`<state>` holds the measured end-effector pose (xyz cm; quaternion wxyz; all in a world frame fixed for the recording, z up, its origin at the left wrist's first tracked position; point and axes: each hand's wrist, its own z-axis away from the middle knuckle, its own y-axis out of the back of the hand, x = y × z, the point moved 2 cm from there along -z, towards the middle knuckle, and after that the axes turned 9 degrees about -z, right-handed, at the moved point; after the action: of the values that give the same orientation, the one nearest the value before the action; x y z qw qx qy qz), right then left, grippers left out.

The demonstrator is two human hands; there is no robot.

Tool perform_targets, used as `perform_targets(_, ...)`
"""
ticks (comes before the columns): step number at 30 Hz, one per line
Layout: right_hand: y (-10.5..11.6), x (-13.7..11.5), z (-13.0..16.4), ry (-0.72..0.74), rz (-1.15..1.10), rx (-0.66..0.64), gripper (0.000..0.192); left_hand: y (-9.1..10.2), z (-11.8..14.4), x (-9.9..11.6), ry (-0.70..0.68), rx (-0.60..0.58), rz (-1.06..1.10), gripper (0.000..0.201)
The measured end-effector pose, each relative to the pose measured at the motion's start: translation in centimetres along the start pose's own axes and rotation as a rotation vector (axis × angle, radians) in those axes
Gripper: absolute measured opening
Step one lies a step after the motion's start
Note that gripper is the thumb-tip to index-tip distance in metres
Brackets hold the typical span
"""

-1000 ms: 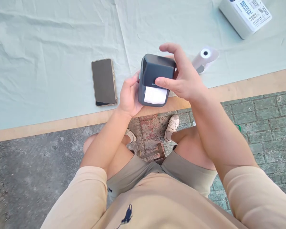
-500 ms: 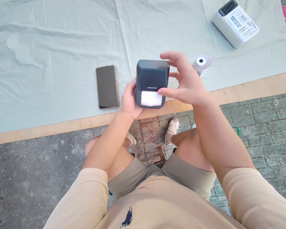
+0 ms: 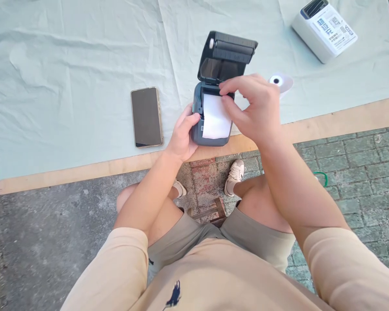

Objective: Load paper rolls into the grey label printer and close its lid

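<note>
On the surface (image 3: pixel 84 86) a smartphone (image 3: pixel 147 116) lay face up; beside it my left hand (image 3: pixel 183 134) gripped the label printer (image 3: pixel 197 97) by its left side, above the near edge; the lid (image 3: pixel 223 68) stood raised, white paper (image 3: pixel 215 119) showing inside; my right hand (image 3: pixel 259 108) had thumb and forefinger at the paper's top edge, whether pinching it I could not tell; further right sat a paper roll (image 3: pixel 276 80) and a white box (image 3: pixel 329 32).

the left hand (image 3: pixel 183 137) holds an open dark printer (image 3: pixel 198 97), the right hand (image 3: pixel 258 106) at its white paper (image 3: pixel 215 119).
</note>
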<state>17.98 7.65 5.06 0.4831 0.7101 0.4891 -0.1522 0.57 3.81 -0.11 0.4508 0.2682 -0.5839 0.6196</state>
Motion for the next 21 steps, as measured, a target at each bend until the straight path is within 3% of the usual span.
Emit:
perform_targets(2,0.2,-0.5,0.0,-0.003,0.091,-0.131,0.016,-0.1,0.1,0.0,-0.008,0.013,-0.004,0.043)
perform_targets(6,0.6,-0.9,-0.1,-0.04,0.286,-0.218,0.032,-0.3,0.3,-0.1,0.002,0.046,-0.067,0.053)
perform_targets(13,0.2,-1.6,-0.9,-0.076,0.404,-0.388,0.038,-0.1,0.5,-0.1,-0.02,0.046,-0.148,0.06)
perform_targets(15,0.6,-2.4,-1.1,-0.062,0.36,-0.361,0.042,0.0,0.4,0.2,-0.01,0.073,-0.146,0.055)
perform_targets(18,1.4,-3.2,-1.2,-0.062,0.053,-0.193,0.043,0.2,0.0,0.5,0.023,0.137,-0.127,0.047)
perform_targets(21,1.2,-1.2,-0.8,-0.091,-0.189,0.031,0.05,1.0,-0.4,0.8,0.062,0.21,-0.1,0.041)
